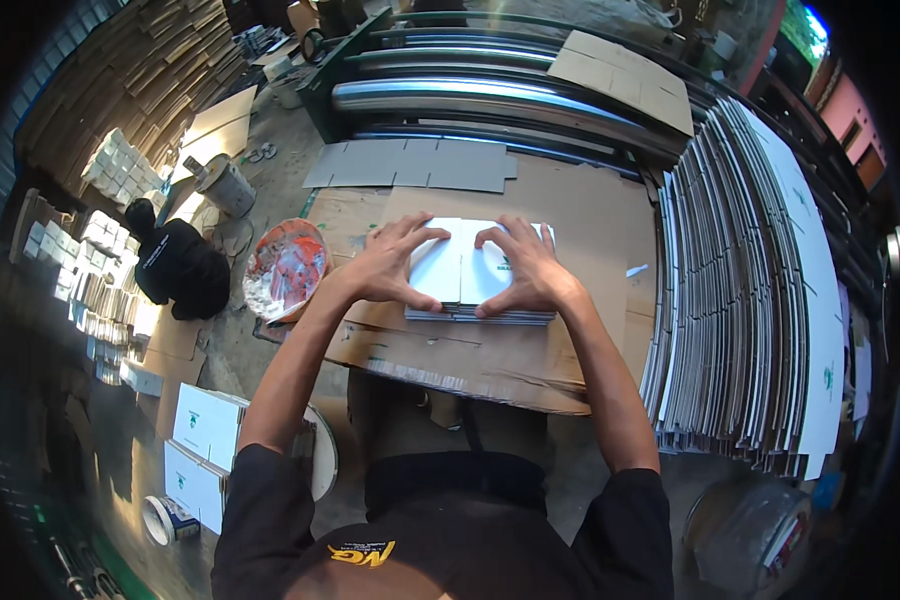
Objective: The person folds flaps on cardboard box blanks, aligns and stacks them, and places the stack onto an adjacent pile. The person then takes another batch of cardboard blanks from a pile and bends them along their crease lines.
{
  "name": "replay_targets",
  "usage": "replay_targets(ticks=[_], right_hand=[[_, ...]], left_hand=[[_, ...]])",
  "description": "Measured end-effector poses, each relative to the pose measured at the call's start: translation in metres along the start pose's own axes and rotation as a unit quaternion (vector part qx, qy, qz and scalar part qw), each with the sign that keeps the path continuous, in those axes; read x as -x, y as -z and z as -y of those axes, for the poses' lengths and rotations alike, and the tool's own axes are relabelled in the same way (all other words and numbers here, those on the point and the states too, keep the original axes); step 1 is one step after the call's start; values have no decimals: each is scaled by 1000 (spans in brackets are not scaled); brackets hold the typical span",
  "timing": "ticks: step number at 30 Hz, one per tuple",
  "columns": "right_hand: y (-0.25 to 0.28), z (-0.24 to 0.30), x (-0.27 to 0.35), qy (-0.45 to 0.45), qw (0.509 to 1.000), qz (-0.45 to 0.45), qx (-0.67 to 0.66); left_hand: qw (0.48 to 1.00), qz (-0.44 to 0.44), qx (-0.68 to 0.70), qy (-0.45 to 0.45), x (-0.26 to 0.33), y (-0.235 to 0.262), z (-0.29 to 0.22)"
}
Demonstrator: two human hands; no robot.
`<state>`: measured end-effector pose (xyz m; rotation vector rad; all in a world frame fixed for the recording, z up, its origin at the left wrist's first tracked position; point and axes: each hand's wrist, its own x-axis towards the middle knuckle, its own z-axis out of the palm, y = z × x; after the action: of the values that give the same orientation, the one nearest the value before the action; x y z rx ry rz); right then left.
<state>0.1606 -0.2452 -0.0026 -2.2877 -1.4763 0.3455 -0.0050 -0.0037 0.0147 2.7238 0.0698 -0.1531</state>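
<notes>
We find both hands at the centre of the frame, laid on a stack of white folded carton blanks that rests on a brown corrugated cardboard sheet. The left hand lies flat on the stack's left half, fingers spread and pressing down, fingertips reaching toward the fold line. The right hand mirrors it on the right half, fingers spread, palm pressing on the top blank. Neither hand pinches anything; both bear down on the top sheet.

To the right of the frame we note a long fanned row of white flat blanks standing on edge. At the upper centre lie grey board pieces before steel rollers. Left of the hands sits a round tray with red and white contents. At the left, a person in black crouches among small white boxes.
</notes>
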Motion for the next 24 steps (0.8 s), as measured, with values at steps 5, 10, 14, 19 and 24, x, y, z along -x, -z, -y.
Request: replay_targets(ticks=[5, 10, 14, 19, 24], right_hand=[[2, 1, 2, -2, 1000, -3, -6], [0, 1, -1, -2, 1000, -6, -7], [-2, 0, -1, -3, 1000, -13, -6], [-1, 3, -3, -8, 1000, -3, 1], [-1, 5, -3, -19, 1000, 6, 11]], left_hand=[[1000, 14, -9, 16, 4, 3, 5], [1000, 9, 2, 29, -1, -1, 7], [999, -14, -44, 24, -4, -8, 10], [999, -31, -36, 12, -2, -12, 11], [999, -46, -29, 2, -3, -16, 11]])
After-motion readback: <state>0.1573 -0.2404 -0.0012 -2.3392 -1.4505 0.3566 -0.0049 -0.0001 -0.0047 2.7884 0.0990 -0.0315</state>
